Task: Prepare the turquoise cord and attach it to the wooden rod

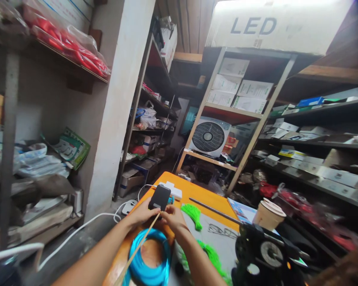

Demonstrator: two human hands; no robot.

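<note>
The thin tan stick (139,248) is what we have in hand: a long, slender rod, perhaps bamboo or wood, running from our fingertips near the middle of the orange table (203,194) back toward our body and out of the bottom of the view. We judge it light and fairly stiff, yet thin enough to bend or snap under side load, and smooth enough to slip through a loose pinch, so it is best taken close to the working end with a firm fingertip grip, as it is now. Our left hand (144,215) is closed around its far end, and our right hand (173,217) is curled in against it from the other side, fingers pinched at the same spot; whether something small sits between the fingertips we cannot tell. Just under the stick lies a coil of bright blue tubing (150,258), which looks soft and springy. A dark phone (159,197) stands just beyond our knuckles, with a white power strip (173,190) behind it. Green tassel-like bundles (192,214) lie to the right of our hands, a long dark rod (214,212) crosses the table past them, and a paper cup (268,215) stands well to the right.
</note>
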